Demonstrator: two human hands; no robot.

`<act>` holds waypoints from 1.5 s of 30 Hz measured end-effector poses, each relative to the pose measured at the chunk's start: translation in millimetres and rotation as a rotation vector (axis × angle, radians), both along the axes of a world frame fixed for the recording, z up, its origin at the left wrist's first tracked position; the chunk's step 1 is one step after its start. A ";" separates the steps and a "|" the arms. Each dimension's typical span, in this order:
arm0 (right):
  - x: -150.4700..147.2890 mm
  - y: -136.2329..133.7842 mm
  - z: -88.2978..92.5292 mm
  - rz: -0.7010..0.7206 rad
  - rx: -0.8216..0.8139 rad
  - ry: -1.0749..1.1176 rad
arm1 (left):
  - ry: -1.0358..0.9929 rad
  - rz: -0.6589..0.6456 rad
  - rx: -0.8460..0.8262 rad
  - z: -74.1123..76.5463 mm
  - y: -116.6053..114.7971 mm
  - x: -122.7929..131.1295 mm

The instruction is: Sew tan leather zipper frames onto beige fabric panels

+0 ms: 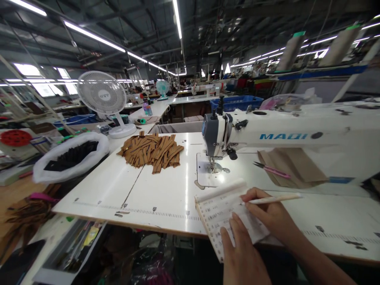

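Left hand [242, 253]: flat, released, pressing notebook [215, 211]
Right hand [270, 215]: grasping pen [274, 198] over notebook
Surface [166, 194]: white, bears sewing machine [282, 130]

Two bare hands work close together at the lower right of the view. The left hand [242, 253] rises from the bottom edge with its back to the camera. It is palm down and open, its fingers [234, 221] stretched forward and lying flat on a notepad [215, 211]. The right hand [271, 217] sits just beyond it and to the right, knuckles up. Its fingers are curled in a writing grip around a slim pen [279, 198] held nearly level, tip pointing left. The bare right forearm runs back from the wrist toward the lower right corner. The left wrist is cut off by the frame. Whether the two hands touch cannot be told.
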State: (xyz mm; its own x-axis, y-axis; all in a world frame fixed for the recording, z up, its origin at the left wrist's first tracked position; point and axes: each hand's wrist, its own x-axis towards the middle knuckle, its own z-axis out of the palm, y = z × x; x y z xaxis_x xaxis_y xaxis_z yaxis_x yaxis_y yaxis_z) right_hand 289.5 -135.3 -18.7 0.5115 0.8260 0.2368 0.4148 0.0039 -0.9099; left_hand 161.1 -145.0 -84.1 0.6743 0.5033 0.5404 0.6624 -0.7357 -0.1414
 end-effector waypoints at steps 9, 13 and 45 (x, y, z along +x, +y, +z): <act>-5.0 2.1 -1.0 0.012 0.015 0.002 | 0.029 0.102 0.027 -18.5 -8.6 18.9; -2.5 4.2 -4.8 0.018 0.035 0.011 | 0.019 0.107 0.085 -16.6 -5.4 14.3; 10.1 22.3 -19.9 -0.021 0.036 -0.100 | 0.266 -0.066 0.146 21.1 11.6 -17.2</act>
